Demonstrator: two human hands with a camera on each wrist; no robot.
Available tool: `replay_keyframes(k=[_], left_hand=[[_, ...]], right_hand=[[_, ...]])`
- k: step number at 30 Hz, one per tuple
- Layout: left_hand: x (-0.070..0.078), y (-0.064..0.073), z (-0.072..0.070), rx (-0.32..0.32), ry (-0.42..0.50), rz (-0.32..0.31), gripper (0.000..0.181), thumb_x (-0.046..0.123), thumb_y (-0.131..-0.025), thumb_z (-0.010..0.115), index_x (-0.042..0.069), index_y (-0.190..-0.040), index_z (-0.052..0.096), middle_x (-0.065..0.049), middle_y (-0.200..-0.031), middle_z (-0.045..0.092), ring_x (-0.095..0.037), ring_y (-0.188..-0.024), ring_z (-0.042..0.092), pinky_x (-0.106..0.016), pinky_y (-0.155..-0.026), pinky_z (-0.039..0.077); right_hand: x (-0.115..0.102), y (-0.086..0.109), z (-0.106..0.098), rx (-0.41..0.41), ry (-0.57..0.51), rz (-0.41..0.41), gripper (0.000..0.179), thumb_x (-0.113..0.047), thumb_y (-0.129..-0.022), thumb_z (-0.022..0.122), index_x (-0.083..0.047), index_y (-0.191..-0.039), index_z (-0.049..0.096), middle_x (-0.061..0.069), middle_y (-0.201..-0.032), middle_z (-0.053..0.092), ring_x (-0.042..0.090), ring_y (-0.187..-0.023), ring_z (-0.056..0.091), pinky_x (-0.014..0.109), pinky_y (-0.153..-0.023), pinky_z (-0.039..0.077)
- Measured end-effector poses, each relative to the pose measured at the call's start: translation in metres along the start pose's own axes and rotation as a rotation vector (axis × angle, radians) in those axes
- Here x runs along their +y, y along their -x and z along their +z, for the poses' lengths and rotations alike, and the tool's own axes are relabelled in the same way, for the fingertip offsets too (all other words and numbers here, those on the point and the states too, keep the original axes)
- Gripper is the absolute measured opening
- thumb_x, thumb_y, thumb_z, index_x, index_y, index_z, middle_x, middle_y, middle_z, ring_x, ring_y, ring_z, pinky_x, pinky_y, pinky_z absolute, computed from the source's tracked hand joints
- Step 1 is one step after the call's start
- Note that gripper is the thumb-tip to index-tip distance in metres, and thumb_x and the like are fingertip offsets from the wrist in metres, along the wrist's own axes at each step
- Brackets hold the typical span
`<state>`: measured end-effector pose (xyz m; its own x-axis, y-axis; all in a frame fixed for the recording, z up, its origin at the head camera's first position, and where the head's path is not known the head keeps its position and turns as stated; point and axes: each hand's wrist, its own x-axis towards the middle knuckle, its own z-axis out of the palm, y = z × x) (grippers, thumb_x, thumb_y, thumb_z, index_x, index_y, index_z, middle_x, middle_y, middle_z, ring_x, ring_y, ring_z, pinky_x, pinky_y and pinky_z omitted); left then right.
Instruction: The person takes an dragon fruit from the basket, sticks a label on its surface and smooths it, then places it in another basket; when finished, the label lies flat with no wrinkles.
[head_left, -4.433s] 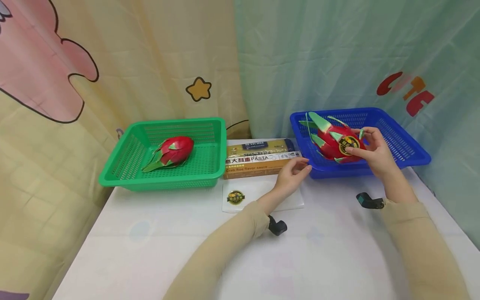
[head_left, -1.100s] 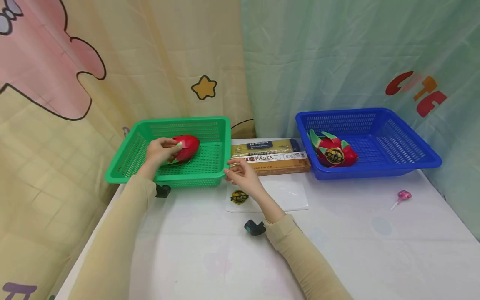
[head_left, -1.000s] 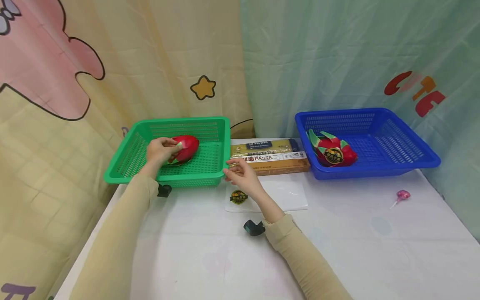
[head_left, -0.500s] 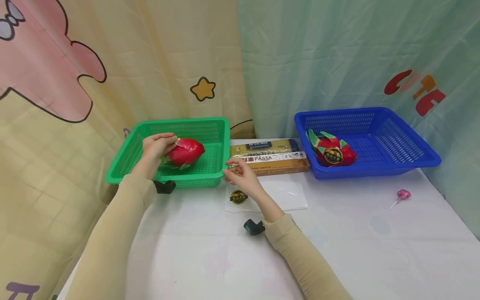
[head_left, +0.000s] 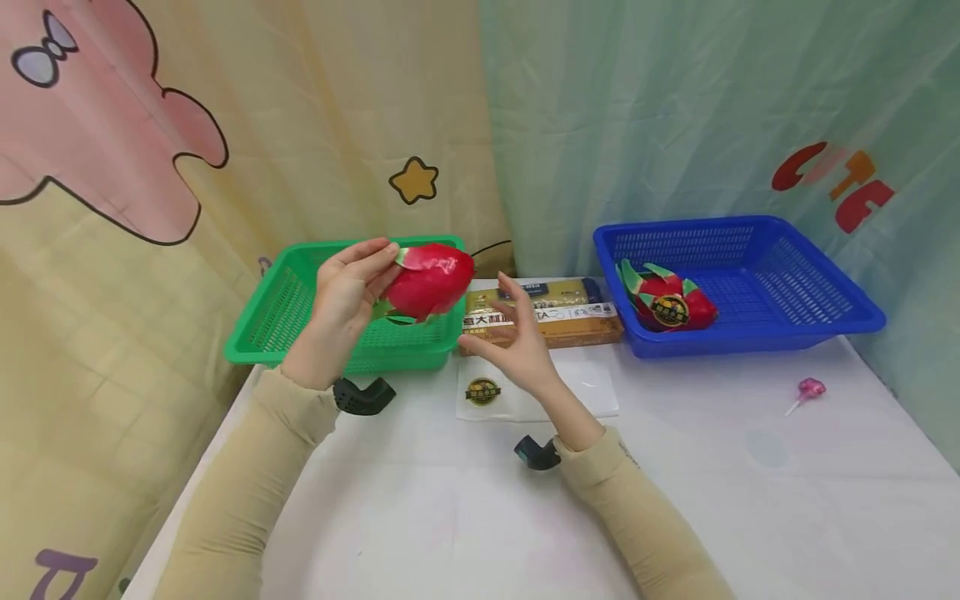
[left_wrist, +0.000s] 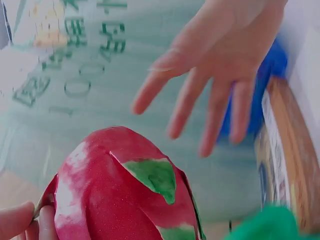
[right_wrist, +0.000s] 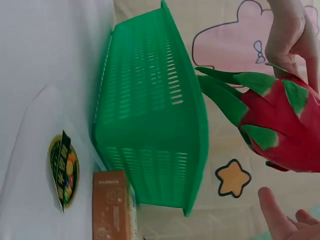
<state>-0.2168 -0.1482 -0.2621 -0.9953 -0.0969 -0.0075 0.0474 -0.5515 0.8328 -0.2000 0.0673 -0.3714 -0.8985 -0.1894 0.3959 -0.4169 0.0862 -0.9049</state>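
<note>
A red dragon fruit (head_left: 431, 282) with green leaf tips is held up over the right part of the green basket (head_left: 281, 312). My left hand (head_left: 341, 300) pinches it by a leaf between thumb and fingers. Just right of the fruit, my right hand (head_left: 521, 342) has its fingers spread and holds nothing. In the left wrist view the right hand (left_wrist: 215, 70) reaches toward the fruit (left_wrist: 120, 190), with a gap between them. The right wrist view shows the fruit's green leaves (right_wrist: 240, 92) pointing toward the basket rim (right_wrist: 200, 130).
A blue basket (head_left: 757, 287) at the right holds another dragon fruit (head_left: 671, 304) with a round sticker. Between the baskets lie a pasta box (head_left: 562, 331) and a yellow spaghetti pack (head_left: 558, 292). A white bag (head_left: 555, 387) lies in front of them. A pink lollipop (head_left: 810, 389) rests at the right.
My left hand has lifted the dragon fruit from the green basket's floor and brought it up and right. My right hand has left the basket's corner, moved slightly right and spread its fingers.
</note>
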Motion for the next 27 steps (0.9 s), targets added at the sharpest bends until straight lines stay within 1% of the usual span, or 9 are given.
replay_keyframes(k=[3, 6, 9, 12, 15, 20, 22, 24, 27], left_hand=[[-0.014, 0.015, 0.016, -0.063, -0.034, -0.033, 0.008, -0.005, -0.08, 0.07, 0.002, -0.08, 0.07, -0.008, -0.081, 0.066, -0.016, -0.071, 0.068, -0.026, -0.071, 0.054], [-0.031, 0.033, 0.03, -0.117, -0.104, -0.075, 0.01, -0.003, -0.081, 0.069, 0.007, -0.08, 0.071, -0.006, -0.082, 0.066, -0.015, -0.072, 0.067, -0.026, -0.072, 0.054], [-0.049, 0.051, 0.043, -0.184, -0.183, -0.122, 0.011, -0.001, -0.082, 0.069, 0.01, -0.08, 0.071, -0.005, -0.085, 0.065, -0.014, -0.072, 0.066, -0.027, -0.073, 0.054], [-0.064, 0.068, 0.05, -0.272, -0.264, -0.124, 0.01, 0.0, -0.084, 0.067, 0.009, -0.088, 0.07, -0.005, -0.088, 0.064, -0.015, -0.074, 0.065, -0.029, -0.075, 0.054], [-0.076, 0.082, 0.046, -0.394, -0.396, -0.018, 0.016, 0.001, -0.084, 0.068, 0.003, -0.1, 0.067, -0.008, -0.094, 0.065, -0.018, -0.08, 0.066, -0.034, -0.075, 0.054], [-0.098, 0.099, 0.021, -0.62, -0.808, 0.406, 0.036, 0.016, -0.077, 0.078, 0.007, -0.11, 0.066, -0.006, -0.116, 0.06, -0.021, -0.105, 0.057, -0.037, -0.077, 0.054], [-0.109, 0.104, 0.01, -0.664, -0.957, 0.514, 0.048, 0.026, -0.074, 0.081, 0.014, -0.117, 0.064, -0.003, -0.127, 0.053, -0.021, -0.115, 0.05, -0.037, -0.079, 0.053], [-0.12, 0.107, -0.001, -0.708, -1.04, 0.513, 0.059, 0.034, -0.072, 0.081, 0.022, -0.125, 0.059, 0.001, -0.135, 0.046, -0.019, -0.121, 0.044, -0.035, -0.082, 0.052], [-0.135, 0.109, -0.012, -0.775, -1.023, 0.39, 0.064, 0.035, -0.075, 0.079, 0.028, -0.132, 0.053, 0.005, -0.14, 0.041, -0.017, -0.124, 0.041, -0.033, -0.084, 0.051]], right_hand=[[-0.011, 0.009, -0.018, -0.014, 0.011, -0.15, 0.093, -0.004, -0.078, 0.075, -0.022, -0.15, 0.017, 0.0, -0.153, 0.016, 0.025, -0.134, 0.033, 0.045, -0.097, 0.042], [-0.019, 0.02, -0.038, -0.031, 0.073, -0.257, 0.092, -0.005, -0.076, 0.077, -0.017, -0.149, 0.021, 0.0, -0.155, 0.016, 0.025, -0.136, 0.028, 0.046, -0.099, 0.04], [-0.024, 0.036, -0.055, -0.067, 0.15, -0.303, 0.082, -0.016, -0.077, 0.078, -0.017, -0.145, 0.033, 0.001, -0.152, 0.026, 0.023, -0.134, 0.032, 0.044, -0.096, 0.043], [-0.022, 0.058, -0.067, -0.091, 0.15, -0.309, 0.072, -0.023, -0.077, 0.079, -0.012, -0.138, 0.043, 0.007, -0.146, 0.037, 0.024, -0.131, 0.036, 0.039, -0.091, 0.047], [-0.014, 0.082, -0.072, -0.094, 0.029, -0.248, 0.064, -0.016, -0.08, 0.075, -0.004, -0.135, 0.044, 0.014, -0.142, 0.039, 0.025, -0.129, 0.036, 0.034, -0.088, 0.049], [-0.001, 0.115, -0.076, -0.074, -0.162, -0.072, 0.059, 0.001, -0.085, 0.065, -0.003, -0.137, 0.036, 0.007, -0.14, 0.04, 0.02, -0.123, 0.042, 0.03, -0.084, 0.051], [0.004, 0.123, -0.079, -0.069, -0.193, -0.013, 0.058, 0.003, -0.086, 0.061, -0.005, -0.137, 0.034, 0.001, -0.137, 0.04, 0.016, -0.12, 0.043, 0.029, -0.082, 0.051], [0.008, 0.129, -0.081, -0.088, -0.209, 0.038, 0.057, 0.003, -0.086, 0.06, -0.006, -0.136, 0.033, -0.003, -0.136, 0.039, 0.014, -0.119, 0.043, 0.029, -0.081, 0.051], [0.013, 0.135, -0.084, -0.157, -0.193, 0.088, 0.058, 0.001, -0.087, 0.061, -0.005, -0.135, 0.03, -0.003, -0.136, 0.038, 0.012, -0.121, 0.041, 0.031, -0.082, 0.051]])
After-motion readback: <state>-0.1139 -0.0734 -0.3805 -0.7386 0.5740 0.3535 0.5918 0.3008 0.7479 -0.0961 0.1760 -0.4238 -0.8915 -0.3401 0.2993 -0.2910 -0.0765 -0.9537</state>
